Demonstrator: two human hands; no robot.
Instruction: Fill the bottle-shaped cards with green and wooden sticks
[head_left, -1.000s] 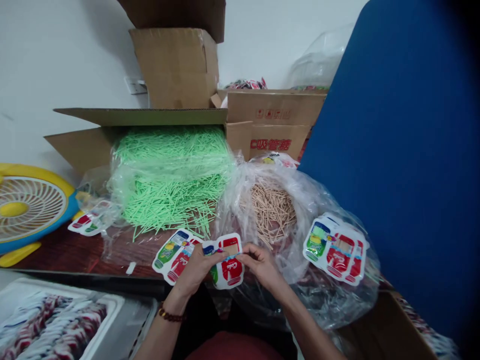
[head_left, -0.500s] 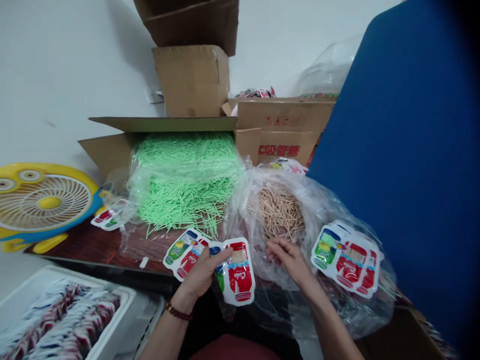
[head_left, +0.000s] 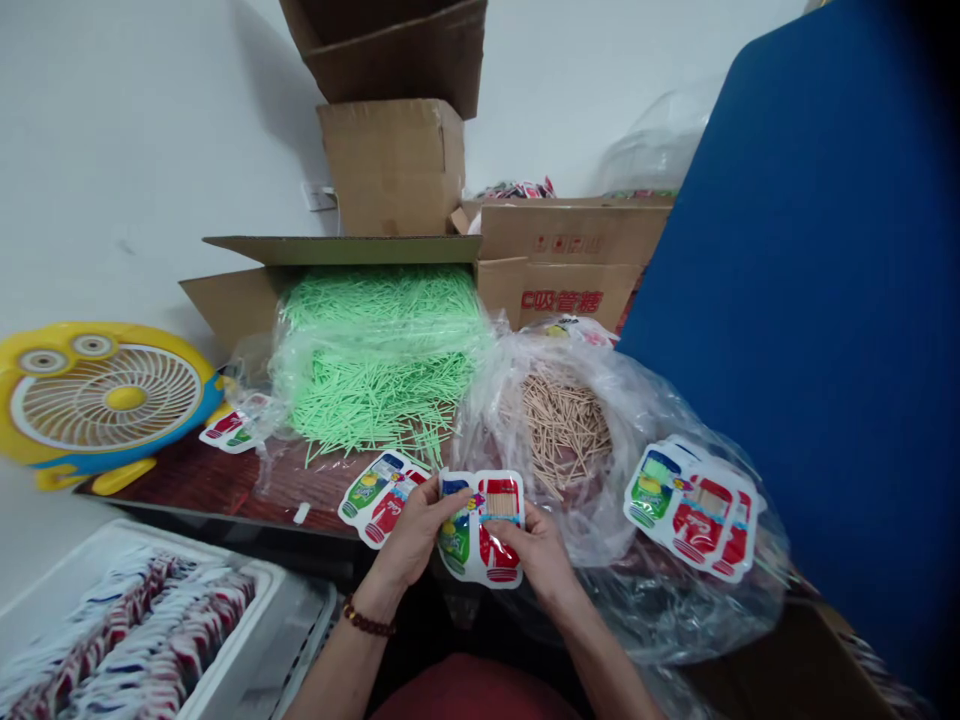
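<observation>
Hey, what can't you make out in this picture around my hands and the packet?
Head view, packet: its lower edge is covered by the left hand and right hand; print too small to read.
Head view, white tray: cut off by the bottom-left edge, contents blurred.
Head view, blue panel: hides whatever lies behind it on the right.

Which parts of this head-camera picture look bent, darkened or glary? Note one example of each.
Head view: the wide lens bows the edge of the blue panel and leans the cardboard boxes; the right-hand corners fall to black; white glare streaks the clear bag around the wooden sticks; the packet in the left hand and right hand looks sharp.
</observation>
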